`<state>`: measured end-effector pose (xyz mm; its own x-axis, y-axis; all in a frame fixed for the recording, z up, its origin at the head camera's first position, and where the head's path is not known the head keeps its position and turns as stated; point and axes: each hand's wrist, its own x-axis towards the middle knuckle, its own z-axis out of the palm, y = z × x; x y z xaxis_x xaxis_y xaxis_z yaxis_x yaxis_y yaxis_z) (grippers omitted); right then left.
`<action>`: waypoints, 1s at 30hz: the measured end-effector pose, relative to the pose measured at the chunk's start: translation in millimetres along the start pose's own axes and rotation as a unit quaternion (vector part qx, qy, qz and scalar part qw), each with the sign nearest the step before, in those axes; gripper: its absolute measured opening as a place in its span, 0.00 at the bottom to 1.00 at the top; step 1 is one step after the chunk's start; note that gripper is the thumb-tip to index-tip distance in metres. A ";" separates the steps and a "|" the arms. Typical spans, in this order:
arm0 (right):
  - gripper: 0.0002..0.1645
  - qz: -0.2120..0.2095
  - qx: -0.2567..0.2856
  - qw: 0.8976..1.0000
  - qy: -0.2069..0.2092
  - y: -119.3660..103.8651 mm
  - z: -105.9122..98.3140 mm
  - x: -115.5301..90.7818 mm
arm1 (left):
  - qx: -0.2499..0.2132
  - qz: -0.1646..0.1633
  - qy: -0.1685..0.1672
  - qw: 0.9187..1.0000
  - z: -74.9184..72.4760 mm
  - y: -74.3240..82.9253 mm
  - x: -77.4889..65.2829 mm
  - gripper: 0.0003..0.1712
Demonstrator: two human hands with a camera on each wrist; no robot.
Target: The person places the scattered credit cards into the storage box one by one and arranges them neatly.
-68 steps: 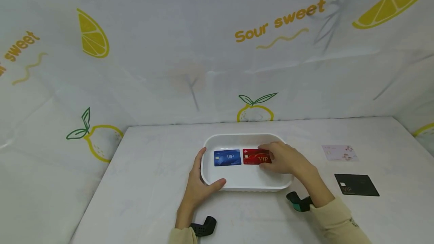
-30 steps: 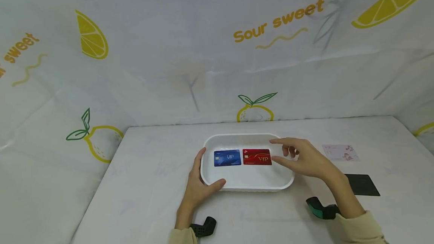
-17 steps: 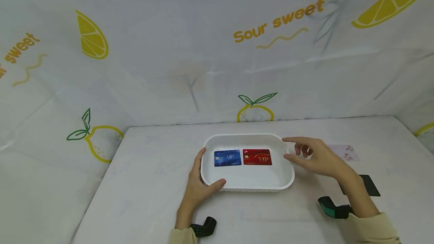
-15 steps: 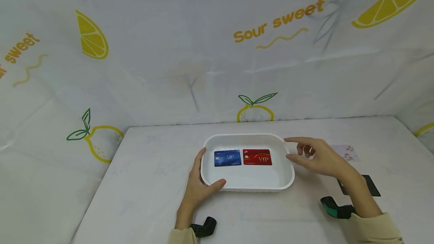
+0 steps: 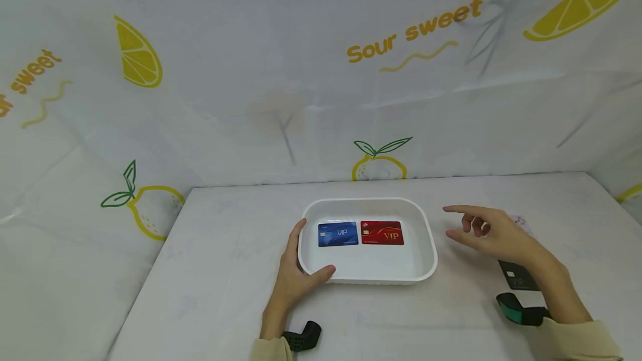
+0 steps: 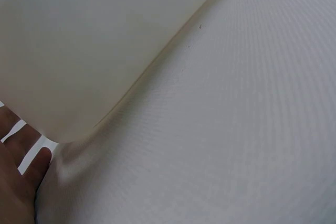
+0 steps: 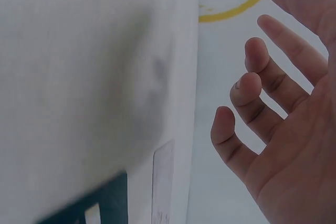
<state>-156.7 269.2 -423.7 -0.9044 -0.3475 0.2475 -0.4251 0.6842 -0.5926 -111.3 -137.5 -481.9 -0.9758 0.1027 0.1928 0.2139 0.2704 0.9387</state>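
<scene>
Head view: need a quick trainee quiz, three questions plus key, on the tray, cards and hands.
1. Which card lies directly right of the blue card in the white tray?
2. True or false: the right hand is pinching a card.
3. In the head view, the left hand touches the tray at its: A) far-right corner, B) near-left corner, C) near-right corner.

Key: 1. The red card. 2. False; it holds nothing. 3. B.

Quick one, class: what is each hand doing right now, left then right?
Left hand: holding the white tray at its left end.
Right hand: open, holding nothing, to the right of the tray.
</scene>
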 end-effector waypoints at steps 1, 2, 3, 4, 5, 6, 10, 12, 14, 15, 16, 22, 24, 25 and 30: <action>0.25 0.002 -0.001 1.000 0.000 2.0 -1.0 -1.0 | -0.001 -0.002 0.000 1.000 -0.1 -0.1 0.0 0.64; 0.25 0.003 -0.003 1.000 0.000 4.0 -2.4 -1.8 | -0.003 -0.005 0.001 1.000 -0.1 0.0 -0.1 0.64; 0.25 0.004 -0.004 1.000 -0.001 6.1 -3.9 -2.5 | -0.003 -0.007 0.002 1.000 -0.3 -0.1 -0.1 0.64; 0.25 0.006 -0.006 1.000 -0.001 8.1 -5.5 -3.2 | -0.003 -0.007 0.002 1.000 -0.4 -0.1 0.0 0.64; 0.25 0.009 -0.008 1.000 -0.001 10.2 -7.0 -3.9 | -0.003 -0.010 0.003 1.000 -0.5 -0.1 0.1 0.64; 0.25 0.010 -0.013 1.000 0.000 12.4 -8.4 -4.5 | -0.002 -0.010 0.003 1.000 -0.5 -0.2 0.3 0.64; 0.26 0.020 -0.014 1.000 -0.006 22.7 -13.2 -8.8 | -0.001 -0.006 0.002 1.000 -0.5 -0.4 0.5 0.64; 0.26 0.028 -0.012 0.999 -0.011 28.4 -15.1 -11.7 | -0.001 -0.006 0.001 1.000 -0.2 -0.7 0.6 0.64; 0.27 0.033 -0.011 0.999 -0.016 34.1 -17.3 -14.9 | 0.002 -0.004 0.000 1.000 0.0 -1.1 0.6 0.64; 0.27 0.036 -0.012 0.999 -0.015 37.0 -18.1 -16.3 | 0.003 -0.003 -0.001 1.000 0.0 -1.4 0.7 0.64; 0.27 0.037 -0.013 0.999 -0.015 39.7 -19.2 -17.4 | 0.005 -0.004 0.000 1.000 0.1 -1.4 0.8 0.64; 0.27 0.052 -0.023 0.998 -0.016 53.0 -26.5 -22.9 | 0.008 -0.004 0.002 1.000 0.0 -1.5 1.0 0.64; 0.28 0.058 -0.027 0.998 -0.019 56.3 -29.4 -24.7 | 0.007 -0.005 0.001 1.000 0.0 -1.1 0.8 0.64; 0.28 0.060 -0.028 0.998 -0.020 58.0 -30.7 -25.5 | 0.007 -0.005 0.001 1.000 0.0 -1.1 0.7 0.64; 0.27 0.069 -0.026 0.997 -0.023 67.2 -36.9 -29.3 | 0.006 -0.007 0.001 1.000 0.4 0.0 0.7 0.63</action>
<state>-160.1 349.0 -442.6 -0.9523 -0.2757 0.1311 -0.2993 0.7591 -0.5780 -112.0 -137.1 -481.9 -0.9789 0.0974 0.1796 0.2003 0.2838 0.9377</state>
